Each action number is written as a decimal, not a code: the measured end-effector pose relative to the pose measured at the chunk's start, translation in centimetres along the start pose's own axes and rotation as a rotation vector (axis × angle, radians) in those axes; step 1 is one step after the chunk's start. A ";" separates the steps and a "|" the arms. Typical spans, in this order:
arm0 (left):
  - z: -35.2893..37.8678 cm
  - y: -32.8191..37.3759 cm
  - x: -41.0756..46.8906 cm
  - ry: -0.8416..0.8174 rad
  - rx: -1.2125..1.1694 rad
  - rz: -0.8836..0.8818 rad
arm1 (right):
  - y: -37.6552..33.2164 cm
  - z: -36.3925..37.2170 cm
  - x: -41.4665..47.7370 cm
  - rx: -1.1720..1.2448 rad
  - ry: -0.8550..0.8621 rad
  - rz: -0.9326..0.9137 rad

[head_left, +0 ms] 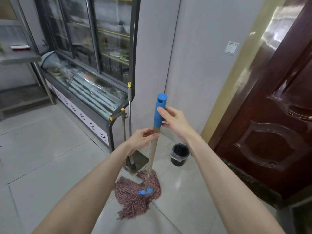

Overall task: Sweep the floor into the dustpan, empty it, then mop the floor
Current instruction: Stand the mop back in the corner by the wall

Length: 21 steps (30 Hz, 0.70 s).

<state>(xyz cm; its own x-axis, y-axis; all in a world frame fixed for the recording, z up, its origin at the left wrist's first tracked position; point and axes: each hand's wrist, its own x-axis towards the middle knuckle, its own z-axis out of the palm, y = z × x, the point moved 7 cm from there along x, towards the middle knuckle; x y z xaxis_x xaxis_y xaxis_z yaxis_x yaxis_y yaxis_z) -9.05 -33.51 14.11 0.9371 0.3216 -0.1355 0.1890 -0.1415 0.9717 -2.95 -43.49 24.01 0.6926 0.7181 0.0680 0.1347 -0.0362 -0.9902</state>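
Note:
I hold a mop upright in front of me. Its pink string head (135,195) lies spread on the pale tiled floor (42,149), with a blue clamp at the base of the wooden pole (152,157). My right hand (173,122) grips the blue cap at the top of the pole. My left hand (141,139) is closed around the pole just below the cap. Behind the mop, a broom (129,115) and a dustpan (135,159) with yellow-tipped handles lean against the end of the display cooler.
A black bin (179,154) with a clear liner stands near the wall corner. A glass display cooler (84,92) runs along the left. A dark red door (278,115) stands at the right. A steel table (20,56) is at the far left.

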 end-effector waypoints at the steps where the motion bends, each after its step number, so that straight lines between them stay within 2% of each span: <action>1: -0.1 -0.2 0.3 0.000 0.005 -0.008 | 0.2 0.1 0.3 0.014 -0.009 0.006; 11: 1.2 -1.7 4.9 -0.038 -0.022 -0.091 | 1.0 -2.7 3.9 0.049 0.035 0.015; 16: 2.3 -2.2 8.6 -0.066 -0.059 -0.121 | 2.6 -4.8 6.7 0.031 -0.018 0.060; 21: 3.5 0.5 14.3 -0.038 -0.064 -0.032 | 1.8 -9.2 11.3 0.084 0.063 0.037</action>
<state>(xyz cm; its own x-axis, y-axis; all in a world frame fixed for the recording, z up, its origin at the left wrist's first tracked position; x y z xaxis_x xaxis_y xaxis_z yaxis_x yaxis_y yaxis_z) 5.42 -32.25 12.01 0.9415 0.2895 -0.1726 0.2011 -0.0716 0.9770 11.67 -41.82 24.09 0.7394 0.6723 0.0362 0.0504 -0.0017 -0.9987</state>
